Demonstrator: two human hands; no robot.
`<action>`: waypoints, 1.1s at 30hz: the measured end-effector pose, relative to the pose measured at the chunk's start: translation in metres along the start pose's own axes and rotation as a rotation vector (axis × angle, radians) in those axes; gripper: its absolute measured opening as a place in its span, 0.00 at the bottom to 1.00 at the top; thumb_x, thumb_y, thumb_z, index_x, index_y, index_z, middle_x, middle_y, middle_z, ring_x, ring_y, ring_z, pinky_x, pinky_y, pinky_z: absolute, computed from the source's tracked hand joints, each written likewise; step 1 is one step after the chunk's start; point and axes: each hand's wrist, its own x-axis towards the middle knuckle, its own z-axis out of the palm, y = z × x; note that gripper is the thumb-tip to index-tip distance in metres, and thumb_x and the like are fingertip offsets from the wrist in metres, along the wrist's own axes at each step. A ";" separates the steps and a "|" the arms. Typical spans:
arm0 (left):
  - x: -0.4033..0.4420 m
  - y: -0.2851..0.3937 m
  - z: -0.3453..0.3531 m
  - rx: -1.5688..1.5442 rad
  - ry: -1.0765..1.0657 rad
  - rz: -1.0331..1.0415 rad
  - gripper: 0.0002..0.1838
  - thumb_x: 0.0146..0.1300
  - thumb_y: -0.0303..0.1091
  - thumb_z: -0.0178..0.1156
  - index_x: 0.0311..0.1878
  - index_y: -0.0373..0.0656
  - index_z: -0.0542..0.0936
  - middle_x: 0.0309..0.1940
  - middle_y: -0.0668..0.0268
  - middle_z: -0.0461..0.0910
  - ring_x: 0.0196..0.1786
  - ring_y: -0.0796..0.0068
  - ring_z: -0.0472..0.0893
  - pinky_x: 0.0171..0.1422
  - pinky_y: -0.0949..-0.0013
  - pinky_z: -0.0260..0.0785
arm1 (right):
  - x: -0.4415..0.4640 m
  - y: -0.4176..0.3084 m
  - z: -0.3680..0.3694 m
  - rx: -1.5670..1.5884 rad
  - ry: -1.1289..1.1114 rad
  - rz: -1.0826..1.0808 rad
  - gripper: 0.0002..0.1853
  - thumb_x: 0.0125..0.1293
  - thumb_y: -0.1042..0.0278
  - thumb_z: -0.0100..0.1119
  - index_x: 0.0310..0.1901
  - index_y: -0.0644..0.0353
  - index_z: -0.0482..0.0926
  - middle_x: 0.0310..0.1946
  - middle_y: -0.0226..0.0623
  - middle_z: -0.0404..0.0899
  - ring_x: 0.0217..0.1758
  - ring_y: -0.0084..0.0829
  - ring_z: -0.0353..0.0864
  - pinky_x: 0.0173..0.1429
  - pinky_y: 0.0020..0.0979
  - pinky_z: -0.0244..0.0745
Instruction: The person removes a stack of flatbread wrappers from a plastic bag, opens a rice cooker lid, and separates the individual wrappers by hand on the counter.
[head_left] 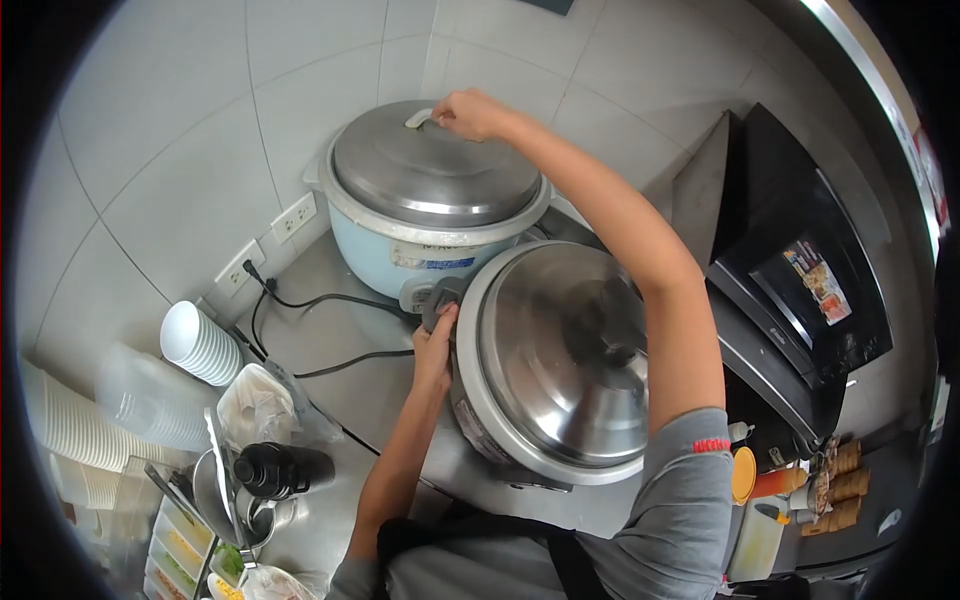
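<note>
My right hand (pixel 468 114) reaches across to the back and closes its fingers round the pale handle of a steel lid (pixel 430 170). That lid sits on a light blue rice cooker (pixel 365 240) by the wall. In front of it stands a second, larger-looking rice cooker with a white rim (pixel 470 390) and a shiny steel lid (pixel 540 340). My left hand (pixel 436 345) grips the dark side handle (pixel 443 296) of this nearer cooker. My right arm hides part of the nearer lid's right side.
Black cords (pixel 330 298) run from a wall outlet (pixel 238 268) behind the cookers. To the left are stacked white cups (pixel 200 343), a black bottle (pixel 283 470) and a topping tray (pixel 178 550). A black appliance (pixel 800 270) stands at right, with an orange-lidded container (pixel 743 475) below it.
</note>
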 end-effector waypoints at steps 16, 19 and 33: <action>-0.050 -0.005 -0.051 0.273 0.000 0.103 0.38 0.66 0.43 0.53 0.71 0.43 0.45 0.69 0.54 0.49 0.69 0.60 0.57 0.70 0.62 0.49 | 0.076 0.066 0.055 -0.146 -0.132 0.216 0.15 0.59 0.72 0.54 0.50 0.57 0.75 0.48 0.46 0.77 0.51 0.46 0.76 0.53 0.43 0.72; -0.092 -0.009 -0.082 0.454 0.048 0.085 0.39 0.64 0.37 0.56 0.72 0.46 0.44 0.69 0.51 0.47 0.70 0.55 0.55 0.70 0.56 0.50 | 0.074 0.085 0.057 -0.095 -0.051 0.158 0.16 0.59 0.70 0.56 0.50 0.56 0.76 0.47 0.45 0.78 0.52 0.46 0.76 0.55 0.42 0.72; -0.228 0.093 -0.098 0.538 -0.139 -0.155 0.24 0.63 0.28 0.55 0.63 0.40 0.63 0.58 0.59 0.69 0.61 0.67 0.69 0.66 0.65 0.58 | 0.005 0.109 -0.086 0.884 0.557 0.347 0.13 0.66 0.69 0.51 0.49 0.66 0.70 0.33 0.36 0.79 0.35 0.33 0.84 0.34 0.34 0.82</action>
